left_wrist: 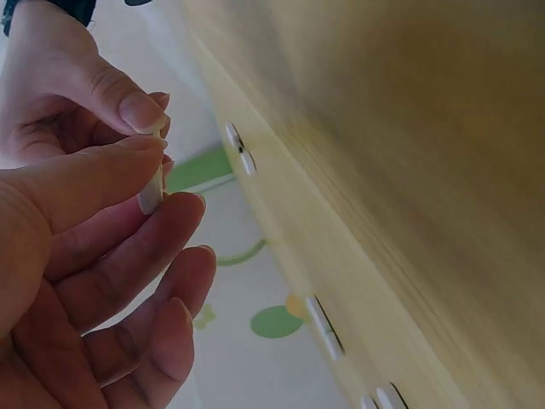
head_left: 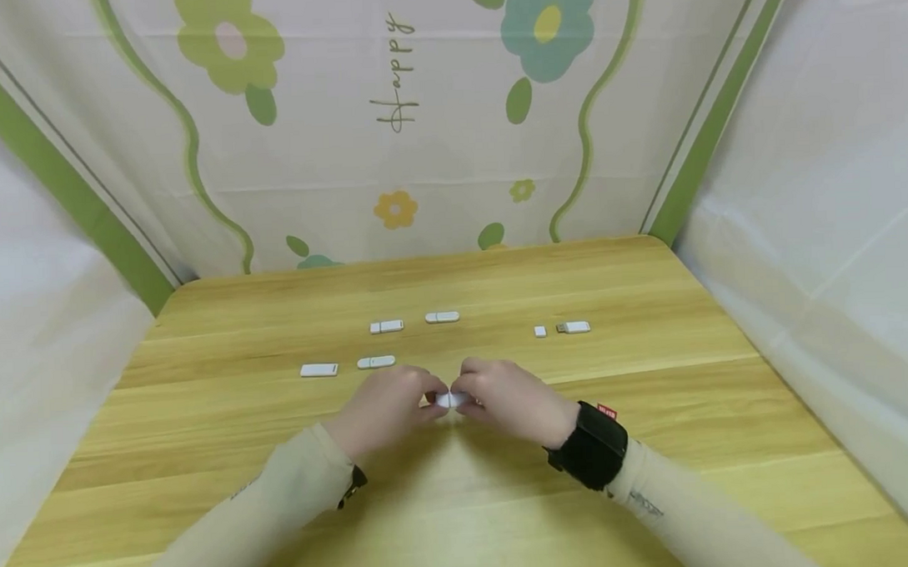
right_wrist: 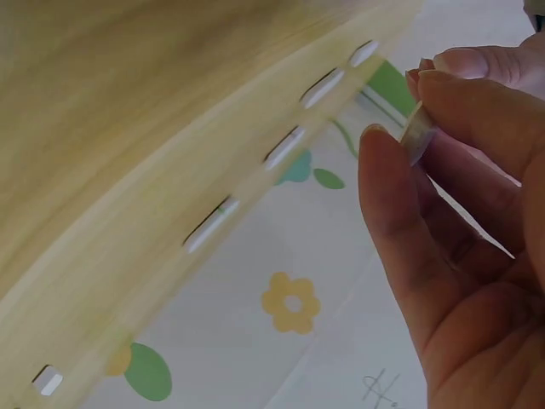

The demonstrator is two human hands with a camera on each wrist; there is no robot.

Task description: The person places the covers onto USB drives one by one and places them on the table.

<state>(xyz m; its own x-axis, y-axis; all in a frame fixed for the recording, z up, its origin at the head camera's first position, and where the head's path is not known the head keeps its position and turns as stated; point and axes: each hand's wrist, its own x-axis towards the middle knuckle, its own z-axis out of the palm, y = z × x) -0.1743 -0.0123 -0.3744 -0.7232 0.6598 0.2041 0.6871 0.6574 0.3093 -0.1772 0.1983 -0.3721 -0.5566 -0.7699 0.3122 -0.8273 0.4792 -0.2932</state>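
Both hands meet over the table, pinching the two ends of one small white USB stick [head_left: 450, 399]. My left hand [head_left: 383, 407] grips one end between thumb and forefinger; its other fingers are loosely bent in the left wrist view. From the other side my right hand [head_left: 514, 398] pinches the opposite end with thumb and fingers. A thin line crosses the stick between the hands. Fingertips hide much of it. Just beyond the left hand lies a rounded white USB stick [head_left: 377, 362].
Further white sticks lie at the left [head_left: 318, 370] and toward the back, one squarish [head_left: 386, 327], one rounded [head_left: 443, 317]. Back right, an uncapped USB stick [head_left: 578, 327] shows its metal plug beside a loose white cap [head_left: 541, 332]. A flowered curtain [head_left: 449, 150] hangs behind the wooden table [head_left: 462, 517].
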